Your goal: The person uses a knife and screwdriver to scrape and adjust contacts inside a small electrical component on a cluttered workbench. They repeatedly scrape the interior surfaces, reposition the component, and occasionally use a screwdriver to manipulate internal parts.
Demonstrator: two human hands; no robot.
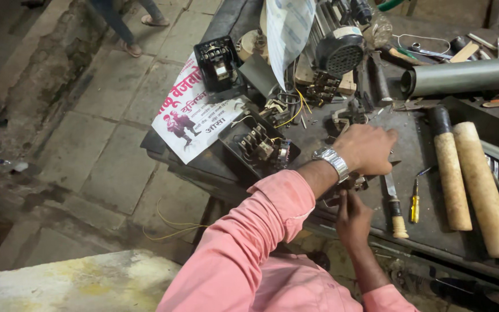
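The left hand (366, 149), a metal watch (331, 160) on its wrist, is reaching across the body and curling knuckles-up over a small dark part (354, 184) at the near edge of the tabletop (411, 144). The right hand (352, 218) is coming up from below that edge, its fingers meeting the same part from underneath. So the two hands are stacked together, left above and right below, and both seem to be closing on the part, though how firmly each is gripping it is hidden under the left palm.

Taking that part as the landmark: a knife with a pale handle (395, 209) is lying just to its right, long axis running from the edge inward, blade tip near the left hand. A yellow screwdriver (414, 202) is lying just beyond, parallel. Further right, two long tan rollers (469, 179) are lying the same way. To the part's left, an open black switch box (258, 147) is resting, closer to the left forearm than to the right hand.
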